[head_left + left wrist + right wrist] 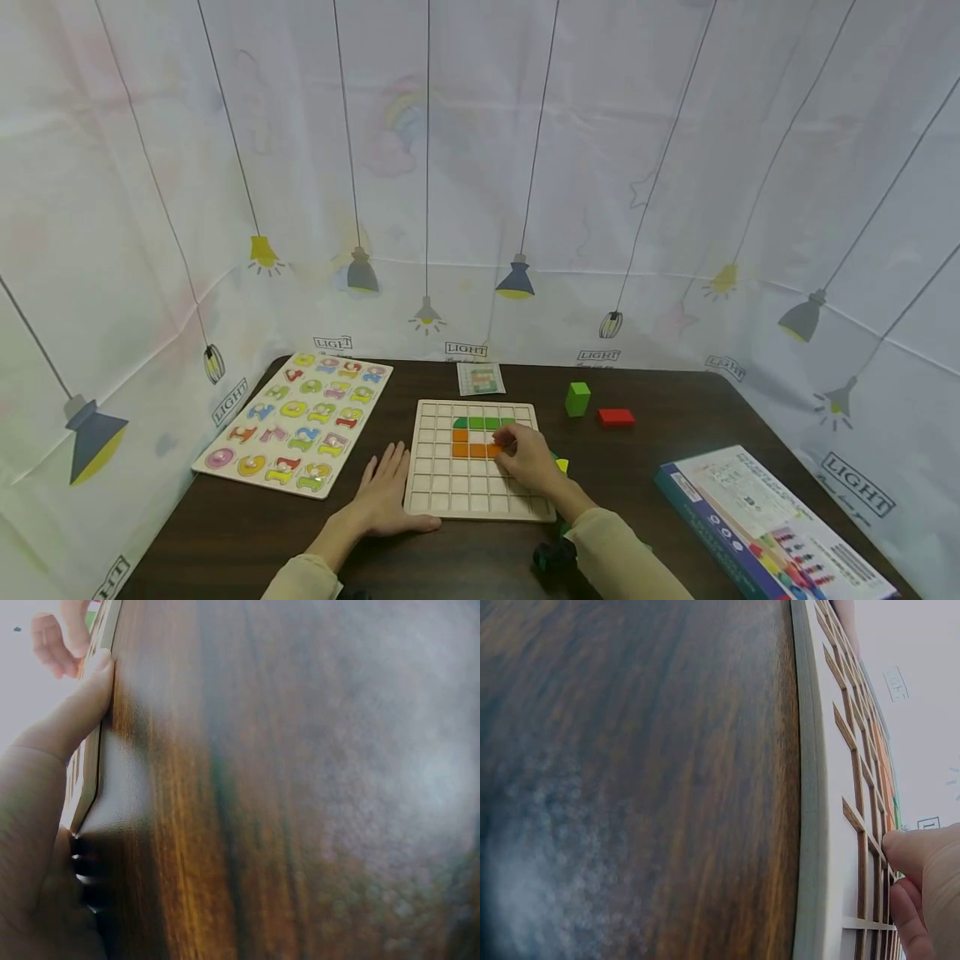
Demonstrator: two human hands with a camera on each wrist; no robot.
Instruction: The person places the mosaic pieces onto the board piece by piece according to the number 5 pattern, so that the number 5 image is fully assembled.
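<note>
A pale wooden grid board lies on the dark table. Several green pieces form a row in its upper part, and orange pieces lie beneath them in an L shape. My left hand rests open along the board's left edge, its thumb at the near corner; the thumb touches the rim in the left wrist view. Over the board, my right hand has its fingers bent at the right end of the orange row. Whether a piece sits between its fingertips is hidden.
A small pattern card lies behind the board. Number puzzle is at left. A green block and red block stand back right; a box lies front right. Yellow piece shows behind my right wrist.
</note>
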